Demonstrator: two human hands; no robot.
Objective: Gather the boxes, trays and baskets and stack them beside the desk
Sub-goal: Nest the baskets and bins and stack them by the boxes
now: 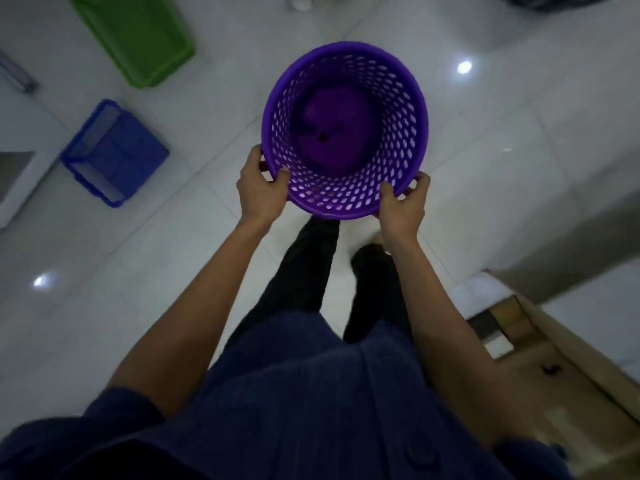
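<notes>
Purple basket [346, 129] held aloft, right of blue crate [114, 154]; mouth up toward camera, long axis near vertical. Left hand [258, 187] and right hand [403, 202] each grasp its near rim, thumbs inside.

The green tray [138, 39] runs off the top edge; dark bits [321, 135] in the purple basket [398, 109] are unidentifiable.

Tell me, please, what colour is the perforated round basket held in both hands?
The basket is purple, seen clearly from the head view.
</notes>
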